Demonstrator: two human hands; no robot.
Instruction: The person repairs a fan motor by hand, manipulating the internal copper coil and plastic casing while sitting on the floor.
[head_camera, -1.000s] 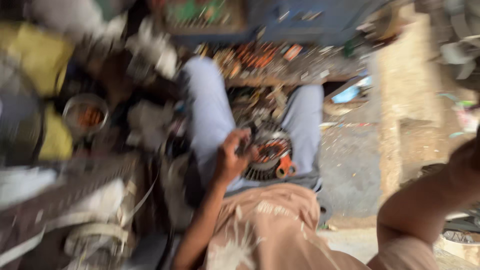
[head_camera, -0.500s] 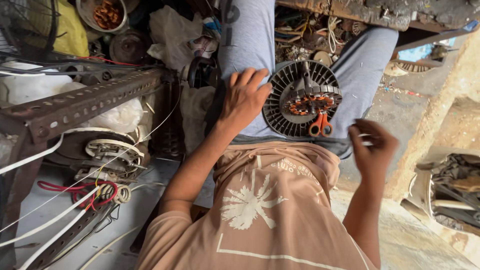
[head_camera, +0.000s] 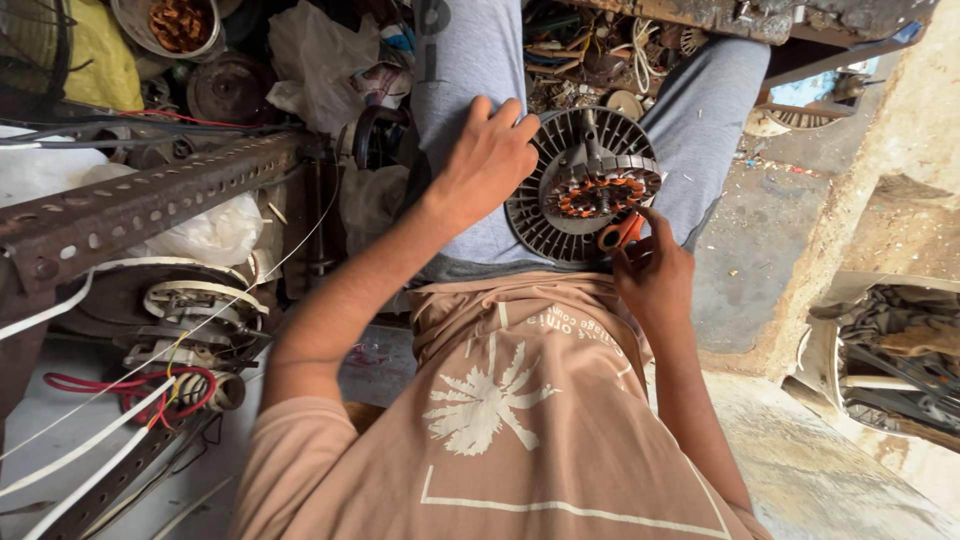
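We see the scene in soft, even daylight, brightest on the pale concrete floor (head_camera: 860, 470) at the lower right, so the light seems to reach us from that side. Shadows are gentle; the deepest dark sits among the clutter at the top left and under the rusty perforated bar (head_camera: 150, 200). We find no harsh glare. The centre is sharp, while the wide lens bends and stretches things toward the edges.

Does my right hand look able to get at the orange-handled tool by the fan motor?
Probably yes: the right hand already touches the orange-handled tool beside the fan motor; nothing lies between.
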